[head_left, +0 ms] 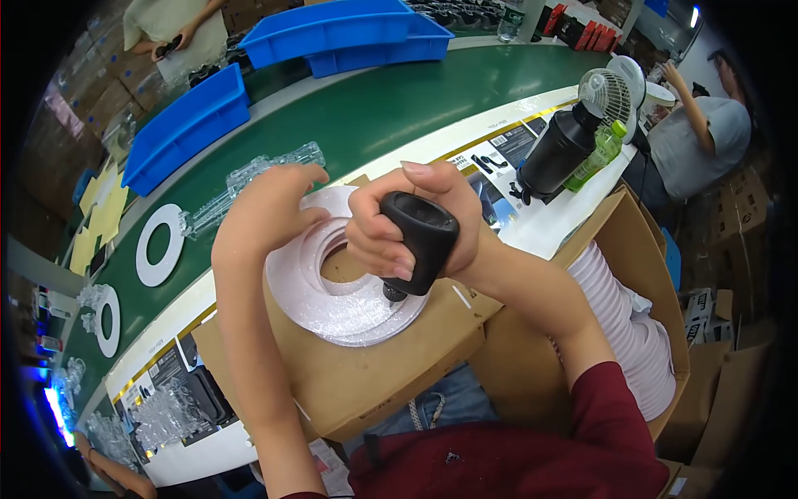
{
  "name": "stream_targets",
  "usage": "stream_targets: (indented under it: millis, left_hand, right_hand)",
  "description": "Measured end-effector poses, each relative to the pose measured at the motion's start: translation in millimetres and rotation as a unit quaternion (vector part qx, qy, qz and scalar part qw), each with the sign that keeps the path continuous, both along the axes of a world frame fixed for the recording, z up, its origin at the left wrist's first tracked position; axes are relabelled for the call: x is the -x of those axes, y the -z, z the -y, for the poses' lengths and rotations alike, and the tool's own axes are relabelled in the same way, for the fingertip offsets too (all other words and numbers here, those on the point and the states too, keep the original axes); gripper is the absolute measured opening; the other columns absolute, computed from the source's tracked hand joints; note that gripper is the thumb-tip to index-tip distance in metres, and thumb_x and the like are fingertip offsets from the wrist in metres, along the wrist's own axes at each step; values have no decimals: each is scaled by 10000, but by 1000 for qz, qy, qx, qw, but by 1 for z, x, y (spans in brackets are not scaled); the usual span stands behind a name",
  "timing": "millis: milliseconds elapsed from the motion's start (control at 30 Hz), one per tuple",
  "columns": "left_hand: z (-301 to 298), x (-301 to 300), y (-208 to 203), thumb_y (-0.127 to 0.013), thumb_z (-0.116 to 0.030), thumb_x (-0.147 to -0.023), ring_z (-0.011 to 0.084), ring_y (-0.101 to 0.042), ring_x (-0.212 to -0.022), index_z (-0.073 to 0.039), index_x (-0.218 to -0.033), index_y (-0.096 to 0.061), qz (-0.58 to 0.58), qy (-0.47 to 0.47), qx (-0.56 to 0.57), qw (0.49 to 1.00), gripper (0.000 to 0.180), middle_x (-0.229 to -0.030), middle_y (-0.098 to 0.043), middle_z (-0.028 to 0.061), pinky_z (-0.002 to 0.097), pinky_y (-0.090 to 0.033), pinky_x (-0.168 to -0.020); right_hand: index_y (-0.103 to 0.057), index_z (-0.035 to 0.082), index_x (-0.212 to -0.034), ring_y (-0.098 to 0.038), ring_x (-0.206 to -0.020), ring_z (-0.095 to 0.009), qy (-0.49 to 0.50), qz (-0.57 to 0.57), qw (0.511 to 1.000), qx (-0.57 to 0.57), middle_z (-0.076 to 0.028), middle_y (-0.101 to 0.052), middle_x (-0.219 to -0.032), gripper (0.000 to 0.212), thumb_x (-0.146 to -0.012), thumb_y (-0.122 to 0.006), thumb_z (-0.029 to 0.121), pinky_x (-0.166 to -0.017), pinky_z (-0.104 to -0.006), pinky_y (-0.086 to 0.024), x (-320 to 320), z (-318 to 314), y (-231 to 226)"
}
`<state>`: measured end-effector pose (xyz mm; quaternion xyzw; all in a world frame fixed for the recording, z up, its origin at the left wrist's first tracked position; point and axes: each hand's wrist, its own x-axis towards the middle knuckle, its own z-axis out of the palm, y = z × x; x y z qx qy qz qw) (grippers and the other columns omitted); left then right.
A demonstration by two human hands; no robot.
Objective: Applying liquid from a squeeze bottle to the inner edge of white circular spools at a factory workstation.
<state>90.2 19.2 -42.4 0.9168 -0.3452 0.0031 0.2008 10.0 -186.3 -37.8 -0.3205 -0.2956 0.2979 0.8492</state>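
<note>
My right hand [461,212] is wrapped round a black handheld device [428,237] with a rounded end; its small round tip points down over the white foam rings [332,320]. Whether the tip touches them I cannot tell. These flat rings lie stacked on a brown cardboard box [391,378] in front of me. Over the stack's left edge my left hand [270,208] is open, thumb and fingers apart, with nothing visible in it. Beyond that hand, a clear plastic tray [278,165] lies on the green conveyor belt [366,125].
On the belt lie more white rings [160,245] and blue bins [187,129]. Right of me, an open carton [673,308] holds nested white rings [619,333]. Behind it stand a black cylinder [561,154], a green bottle [600,154] and a fan [605,93]. Other people work nearby.
</note>
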Motion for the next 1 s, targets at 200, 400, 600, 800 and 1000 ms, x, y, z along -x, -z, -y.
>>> stream_targets:
  millis: [200, 400, 600, 800, 1000]
  left_hand:
    - [-1, 1, -6, -749, -142, -780, 357, -649, -909, -8, -943, -697, 26, -23, -18, 999, 217, -962, -688, 175, 432, -508, -799]
    - [5, 4, -8, -713, -131, -816, 356, -636, -861, 13, -807, -662, 38, -27, -26, 999, 153, -911, -654, 166, 439, -498, -757]
    - [6, 2, -2, -673, -125, -849, 364, -637, -868, 4, -843, -666, 72, -10, 13, 997, 130, -912, -649, 168, 442, -501, -758]
    - [9, 7, -5, -653, -124, -867, 372, -637, -866, 6, -857, -666, 53, -28, -5, 998, 131, -924, -655, 172, 443, -504, -772]
    - [11, 4, 0, -656, -105, -857, 370, -639, -871, 14, -860, -674, 67, -28, 15, 997, 120, -946, -659, 171, 443, -507, -780]
  right_hand:
    - [-455, 61, -698, -467, -512, -157, 0, 0, 1000, 23, -47, -472, -566, 548, -938, -395, 550, -521, -273, -382, 1, -4, 4]
    - [-451, 58, -679, -460, -506, -157, 4, 1, 999, 40, -53, -468, -560, 544, -916, -424, 547, -516, -269, -386, 0, -5, 8]
    - [-459, 53, -676, -460, -500, -161, 4, 20, 998, 52, -59, -471, -558, 540, -915, -425, 536, -512, -271, -384, -2, -4, 7]
    - [-467, 54, -698, -469, -506, -165, -5, 7, 1000, 26, -62, -484, -568, 542, -934, -402, 537, -515, -276, -383, -2, -5, 6]
    - [-466, 67, -728, -489, -546, -167, -21, 15, 999, -43, -59, -502, -601, 534, -952, -387, 545, -544, -288, -393, 1, -4, 7]
